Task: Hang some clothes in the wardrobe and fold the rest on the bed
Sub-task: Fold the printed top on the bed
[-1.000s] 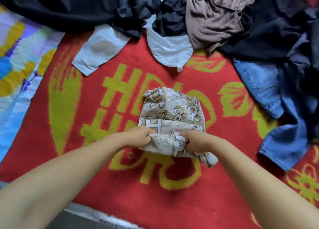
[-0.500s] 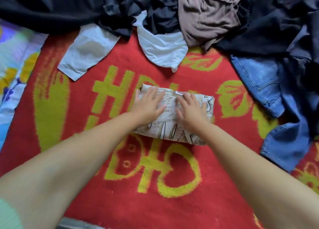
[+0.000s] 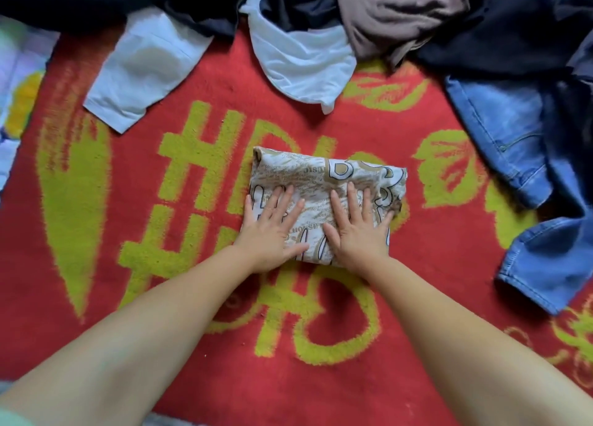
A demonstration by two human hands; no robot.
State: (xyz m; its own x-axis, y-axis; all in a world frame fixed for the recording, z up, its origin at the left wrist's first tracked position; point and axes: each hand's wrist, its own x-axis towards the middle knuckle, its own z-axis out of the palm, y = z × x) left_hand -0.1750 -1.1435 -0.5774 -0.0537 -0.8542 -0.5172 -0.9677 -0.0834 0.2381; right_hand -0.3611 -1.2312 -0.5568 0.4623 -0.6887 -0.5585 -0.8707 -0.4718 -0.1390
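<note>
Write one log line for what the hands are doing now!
step: flattening fold | left hand: pressing printed cloth | right hand: pressing it | surface: red blanket

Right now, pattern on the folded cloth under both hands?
Folded cloth: white with tan lettering print; head view.

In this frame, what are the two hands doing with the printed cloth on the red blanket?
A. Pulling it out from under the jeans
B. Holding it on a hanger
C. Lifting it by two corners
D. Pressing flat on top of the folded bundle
D: the left hand and right hand lie palm down, fingers straight, on the folded printed cloth.
</note>
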